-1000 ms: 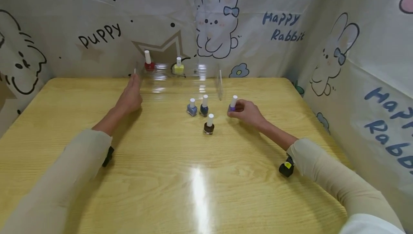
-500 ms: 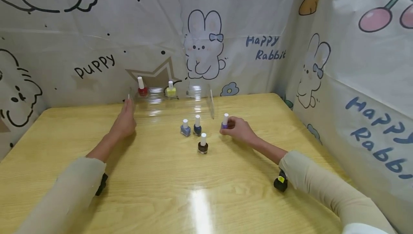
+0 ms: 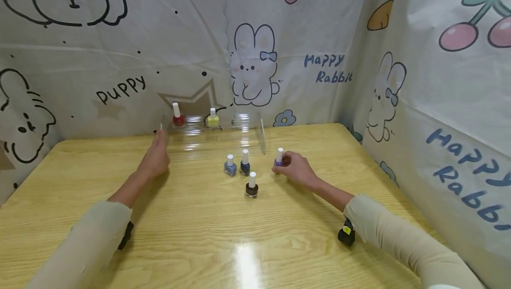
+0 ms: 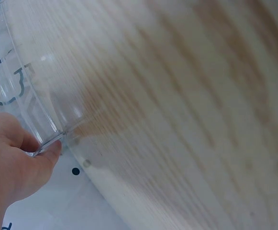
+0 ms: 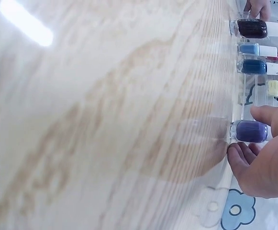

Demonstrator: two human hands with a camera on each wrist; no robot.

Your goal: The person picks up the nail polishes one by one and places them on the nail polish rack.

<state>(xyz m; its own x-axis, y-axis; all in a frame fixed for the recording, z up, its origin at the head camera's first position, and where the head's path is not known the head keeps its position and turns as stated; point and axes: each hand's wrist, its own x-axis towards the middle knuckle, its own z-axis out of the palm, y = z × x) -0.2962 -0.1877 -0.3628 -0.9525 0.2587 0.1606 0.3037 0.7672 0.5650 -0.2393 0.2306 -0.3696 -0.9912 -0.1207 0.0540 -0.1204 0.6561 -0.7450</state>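
Observation:
My left hand (image 3: 154, 156) grips the left end panel of a clear acrylic rack (image 3: 215, 140); in the left wrist view the thumb and fingers pinch the panel's edge. On the rack's upper tier stand a red nail polish bottle (image 3: 178, 119) and a yellow nail polish bottle (image 3: 213, 121). To the right, my right hand (image 3: 297, 169) holds a purple nail polish bottle (image 5: 251, 132) between thumb and fingers, upright at the table. In front of the rack are a light blue bottle (image 3: 230, 168), a dark blue bottle (image 3: 245, 167) and, nearer me, a dark brown bottle (image 3: 251, 190), all white-capped.
The wooden table (image 3: 191, 236) reaches back to a cloth wall (image 3: 191, 49) printed with cartoon animals. A second cloth wall (image 3: 431, 111) rises along the right side. A black wrist device (image 3: 346, 233) hangs under the right sleeve.
The head view has tilted up, so everything on the table sits lower in the frame. Both hands keep their holds, and the bottles stay in place.

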